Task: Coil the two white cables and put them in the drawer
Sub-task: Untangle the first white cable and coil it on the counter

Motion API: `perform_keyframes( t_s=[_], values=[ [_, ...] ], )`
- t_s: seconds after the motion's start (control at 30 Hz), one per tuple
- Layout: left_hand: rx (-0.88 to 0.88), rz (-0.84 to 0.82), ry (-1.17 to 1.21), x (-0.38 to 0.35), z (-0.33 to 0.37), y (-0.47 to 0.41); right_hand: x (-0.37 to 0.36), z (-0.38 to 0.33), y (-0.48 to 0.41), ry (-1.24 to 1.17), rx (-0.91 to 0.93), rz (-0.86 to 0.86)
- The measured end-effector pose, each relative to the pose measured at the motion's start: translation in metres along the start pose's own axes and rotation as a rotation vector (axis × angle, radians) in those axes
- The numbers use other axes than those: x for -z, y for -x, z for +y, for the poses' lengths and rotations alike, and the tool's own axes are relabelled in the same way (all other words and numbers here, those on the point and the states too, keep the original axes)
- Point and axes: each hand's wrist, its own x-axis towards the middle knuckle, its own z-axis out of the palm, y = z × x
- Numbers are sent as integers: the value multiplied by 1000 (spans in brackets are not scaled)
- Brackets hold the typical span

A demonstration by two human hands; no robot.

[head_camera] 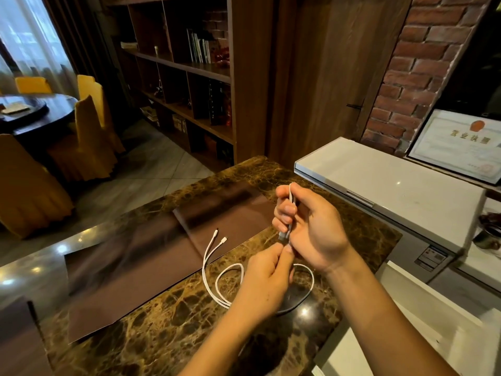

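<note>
I count two white cables [205,263] on the counter [162,335], two plugs [217,231] showing toward its far edge, and two hands: left hand [267,278], right hand [311,226]. Past the counter's left edge I see four yellow chairs [92,137] and one round table [40,109]; past its right edge, one drawer [379,335] and one framed certificate [458,147].

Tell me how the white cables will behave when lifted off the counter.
Probably floppy: the white cables lie in loose curves on the counter and fold in the right hand. Likely light, as the left hand pinches them with fingertips. Loose ends may dangle.
</note>
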Motion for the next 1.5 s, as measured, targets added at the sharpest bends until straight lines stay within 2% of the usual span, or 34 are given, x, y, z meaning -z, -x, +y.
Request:
perform_keyframes(
  t_s=[0.33, 0.47, 0.7, 0.87, 1.07, 1.17, 1.27, 1.5],
  values=[
    [-122, -66, -542, 17, 20, -1, 20, 12, -2, 253, 44, 40],
    [-170, -84, -629, 29, 29, -4, 24, 15, -2, 272, -1, 56],
    [-251, -80, -743, 44, 47, -18, 28, 22, 6, 466, 26, 1],
    [-252, -36, -658, 53, 55, -34, 27, 27, 12, 517, 23, -29],
    [-304, 22, -635, 59, 62, -55, 18, 37, 22, 387, -31, 8],
    [-323, 32, -612, 65, 67, -67, 17, 39, 24, 309, -71, -21],
    [-329, 8, -561, 68, 66, -75, 13, 41, 28, 336, -76, -67],
    [-257, 25, -271, 58, 58, -80, 1, 33, 39, 299, -8, -180]
  ],
)
